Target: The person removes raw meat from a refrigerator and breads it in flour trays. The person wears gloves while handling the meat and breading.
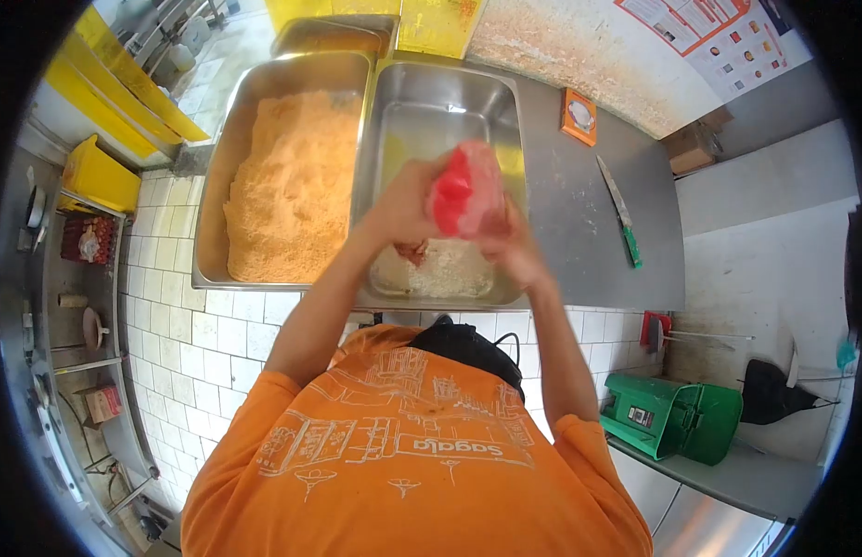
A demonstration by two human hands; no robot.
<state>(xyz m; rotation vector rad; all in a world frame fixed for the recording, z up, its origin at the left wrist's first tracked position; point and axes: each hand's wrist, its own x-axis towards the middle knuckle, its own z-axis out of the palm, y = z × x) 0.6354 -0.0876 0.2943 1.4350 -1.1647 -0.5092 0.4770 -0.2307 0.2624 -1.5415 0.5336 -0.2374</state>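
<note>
A translucent plastic bag with a red print (463, 190) is held up over the right steel pan (522, 121), blurred by motion. My left hand (408, 202) grips it on its left side, and my right hand (513, 249) closes on its lower right part. Pale, flaky or powdery stuff (445, 271) lies in the near end of that pan. A small reddish-brown lump (411, 252) shows just under my left hand; what it is I cannot make out. Beside it, the left steel pan (208, 223) holds a deep layer of orange crumbly powder (292, 186).
On the grey counter (570, 251) right of the pans lie a green-handled knife (618, 209) and an orange box (578, 118). Another steel pan (334, 35) stands behind. A green bin (672, 418) is at lower right, shelves (88, 357) at far left.
</note>
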